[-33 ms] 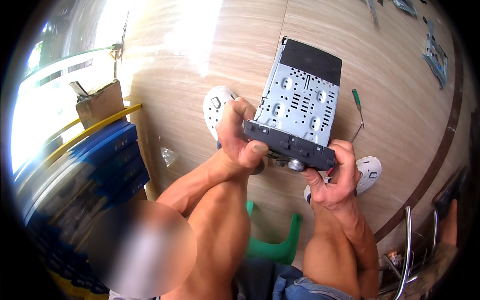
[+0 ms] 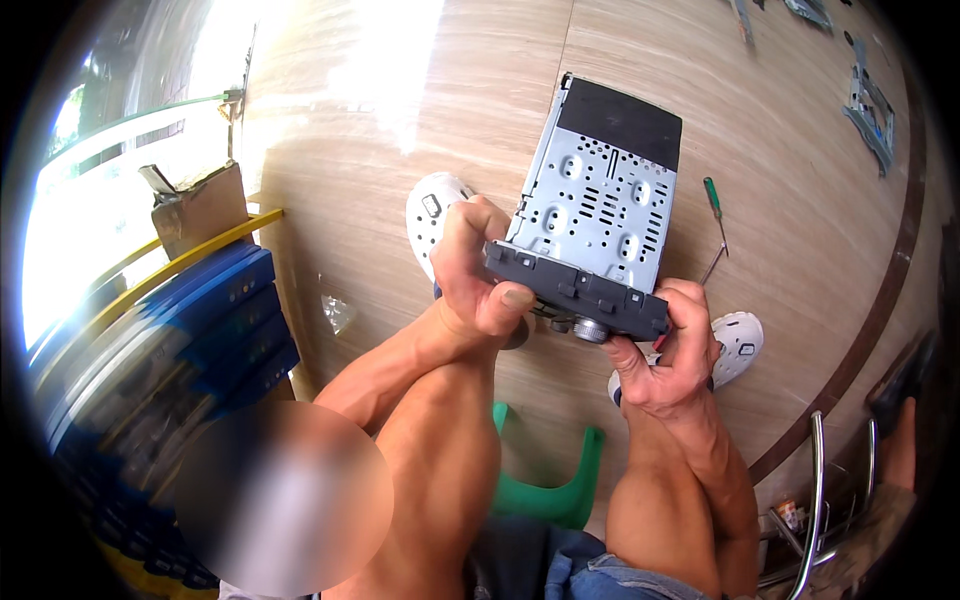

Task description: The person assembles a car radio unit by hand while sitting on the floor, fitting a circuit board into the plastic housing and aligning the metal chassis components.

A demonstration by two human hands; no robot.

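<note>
A car stereo unit (image 2: 610, 205) with a perforated metal case, a dark top panel and a black front with a knurled knob is held in front of me, its front toward me. My left hand (image 2: 470, 270) grips the front left corner, thumb at the black front. My right hand (image 2: 670, 355) grips the front right corner, fingers curled around it. Beyond it on the floor, to the right, lie a green-handled screwdriver (image 2: 712, 200) and a thin metal tool (image 2: 712, 265). My white clogs (image 2: 735, 345) are below the unit, partly hidden by my hands.
A green plastic stool (image 2: 550, 495) is beneath me. Stacked blue boxes (image 2: 190, 330) and a cardboard box (image 2: 200, 215) stand left by a bright glass front. Metal brackets (image 2: 868, 115) lie top right. A chrome frame (image 2: 815, 470) and another person's leg (image 2: 900, 450) are lower right.
</note>
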